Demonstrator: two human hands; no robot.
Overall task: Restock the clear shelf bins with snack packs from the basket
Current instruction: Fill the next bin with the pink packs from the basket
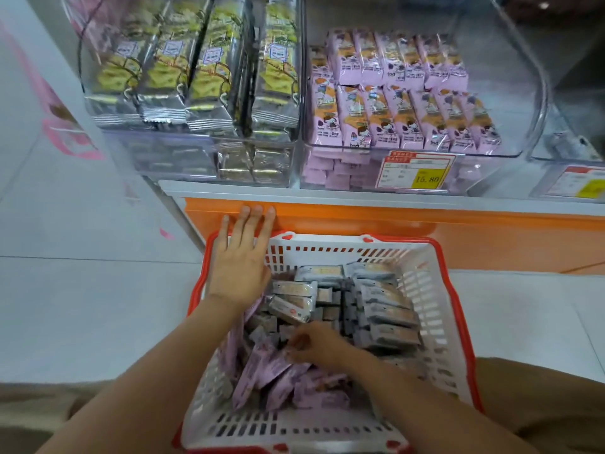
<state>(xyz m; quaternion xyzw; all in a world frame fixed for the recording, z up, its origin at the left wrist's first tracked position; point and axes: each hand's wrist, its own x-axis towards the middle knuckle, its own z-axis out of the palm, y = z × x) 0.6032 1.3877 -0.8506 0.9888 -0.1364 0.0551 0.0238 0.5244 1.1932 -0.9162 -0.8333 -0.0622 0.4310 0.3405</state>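
A white basket (435, 290) with a red rim stands on the floor below the shelf. Inside lie purple snack packs (275, 378) at the near left and grey packs (386, 309) at the right and back. My left hand (242, 253) is flat, fingers straight, over the basket's far left corner, fingertips at the orange shelf front. Down among the packs, my right hand (314, 345) has its fingers curled on purple packs. A clear bin (510, 93) above holds rows of purple packs. The clear bin (98, 103) to its left holds yellow-and-silver packs.
An orange shelf base (491, 234) runs behind the basket, under a white ledge. A price tag (415, 173) reading 15.80 sits on the purple bin's front. Another clear bin (569, 149) stands at the far right. Pale floor tiles (82, 306) lie to the left.
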